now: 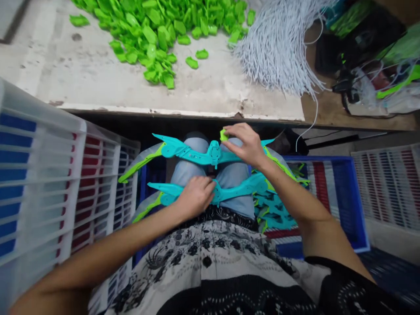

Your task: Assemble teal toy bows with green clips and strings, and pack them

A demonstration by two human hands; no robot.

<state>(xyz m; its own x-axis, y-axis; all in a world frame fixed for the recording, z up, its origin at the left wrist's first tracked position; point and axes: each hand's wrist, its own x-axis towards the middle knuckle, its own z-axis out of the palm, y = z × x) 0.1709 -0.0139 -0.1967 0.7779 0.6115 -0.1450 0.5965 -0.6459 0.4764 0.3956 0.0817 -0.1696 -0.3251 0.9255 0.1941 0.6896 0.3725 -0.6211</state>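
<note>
Two turquoise plastic toy bows with lime-green limb ends lie across my lap, one behind the other. My right hand (pixel 244 144) pinches a small lime-green plastic piece (pixel 223 135) between thumb and fingertips, just above and right of the hub of the farther bow (pixel 193 155). Over the middle of the nearer bow (pixel 241 190) rests my left hand (pixel 197 194), its fingers curled at the hub. The hand covers part of that hub, so whether anything small is in its fingers is hidden.
A big heap of lime-green pieces (pixel 157 30) covers the back of the worktable (pixel 203 94). White cords (pixel 278 48) hang over its right side. A white slatted crate (pixel 75 175) stands at my left. At my right, a blue crate (pixel 359 205) contains more turquoise parts (pixel 275 212).
</note>
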